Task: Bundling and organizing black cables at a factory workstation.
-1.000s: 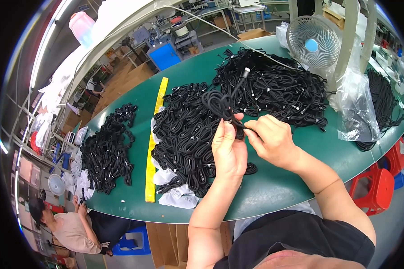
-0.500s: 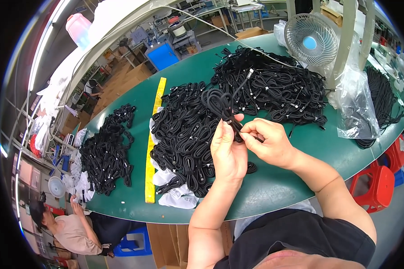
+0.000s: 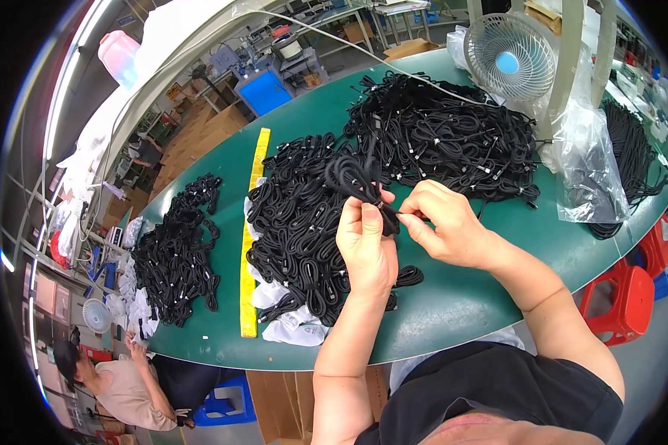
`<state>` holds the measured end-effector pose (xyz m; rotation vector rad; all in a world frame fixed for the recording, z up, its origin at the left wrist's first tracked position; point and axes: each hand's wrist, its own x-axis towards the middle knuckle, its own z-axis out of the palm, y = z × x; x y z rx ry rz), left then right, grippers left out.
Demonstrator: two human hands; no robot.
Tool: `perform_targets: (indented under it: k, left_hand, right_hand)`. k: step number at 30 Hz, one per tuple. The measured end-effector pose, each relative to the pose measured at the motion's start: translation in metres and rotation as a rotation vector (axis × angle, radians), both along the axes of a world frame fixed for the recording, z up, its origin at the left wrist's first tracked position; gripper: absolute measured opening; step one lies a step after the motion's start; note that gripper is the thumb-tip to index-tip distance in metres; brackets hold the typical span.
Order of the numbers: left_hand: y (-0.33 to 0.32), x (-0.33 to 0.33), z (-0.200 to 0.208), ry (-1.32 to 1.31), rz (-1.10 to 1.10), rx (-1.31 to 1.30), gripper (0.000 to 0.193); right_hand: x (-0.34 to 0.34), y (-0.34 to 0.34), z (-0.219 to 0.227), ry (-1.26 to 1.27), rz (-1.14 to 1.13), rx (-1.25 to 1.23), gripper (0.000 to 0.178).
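Observation:
A coiled black cable bundle is raised over the green table, its loops pointing away from me. My left hand is closed around its middle, with the thumb on top. Close on the right, my right hand pinches with thumb and forefinger at the bundle's side. What sits in that pinch looks like a thin dark strand, too small to name for sure. Beneath and beyond my hands lies a heap of coiled black cables. Farther off is a larger pile of black cables with light plug ends.
A yellow strip separates the middle heap from another cable pile at left. White bags lie at the near edge. A fan and clear plastic bag stand right. Red stools flank the table; a person sits left.
Both hands have shifted slightly left with the cable bundle. My right hand has tilted upward a little and its pinch sits slightly farther from the bundle.

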<state>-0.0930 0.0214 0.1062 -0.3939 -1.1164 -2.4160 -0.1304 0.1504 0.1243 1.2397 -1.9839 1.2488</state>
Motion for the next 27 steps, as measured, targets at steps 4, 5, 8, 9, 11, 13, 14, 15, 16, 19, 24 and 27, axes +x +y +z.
perform_targets:
  k: [4, 5, 8, 9, 11, 13, 14, 15, 16, 19, 24, 27]
  left_hand:
    - [0.013, 0.006, 0.001, -0.039, -0.066, 0.07, 0.023]
    - [0.013, 0.006, -0.001, -0.029, -0.099, 0.063, 0.023]
    - [0.01, 0.003, -0.004, -0.047, -0.076, 0.035, 0.022]
    - [0.007, 0.004, -0.003, -0.074, -0.056, 0.034, 0.02]
    - [0.004, 0.005, 0.0, -0.1, -0.078, 0.074, 0.017]
    - [0.002, 0.005, 0.002, -0.033, -0.039, 0.088, 0.016]
    - [0.004, 0.004, 0.001, -0.035, -0.061, 0.098, 0.017]
    - [0.006, 0.003, -0.003, -0.048, -0.06, 0.05, 0.017]
    - [0.011, 0.004, -0.007, -0.073, -0.081, 0.046, 0.017]
    - [0.013, 0.004, -0.006, -0.092, -0.105, 0.035, 0.017]
    - [0.005, 0.001, -0.003, -0.104, -0.057, 0.079, 0.016]
    - [0.016, 0.002, -0.014, -0.087, -0.12, 0.024, 0.019]
  right_hand:
    - [0.007, -0.006, -0.001, 0.016, 0.069, -0.137, 0.011]
    - [0.009, -0.007, -0.002, 0.001, 0.018, -0.161, 0.01]
    - [0.008, -0.007, 0.0, 0.016, -0.071, -0.163, 0.009]
    - [0.008, -0.006, 0.001, 0.042, -0.103, -0.142, 0.009]
    - [0.014, -0.005, 0.004, -0.035, -0.123, -0.094, 0.009]
    - [0.012, -0.002, 0.002, -0.029, -0.085, -0.013, 0.009]
    - [0.011, -0.002, 0.0, -0.007, -0.086, -0.036, 0.009]
    - [0.012, -0.003, 0.0, -0.006, -0.083, -0.037, 0.009]
    - [0.014, -0.003, 0.0, -0.019, -0.113, -0.061, 0.009]
    - [0.015, 0.0, 0.005, -0.039, -0.13, -0.069, 0.008]
    - [0.015, -0.001, 0.005, -0.035, -0.143, 0.011, 0.009]
    - [0.015, 0.002, 0.002, -0.209, -0.1, -0.049, 0.011]
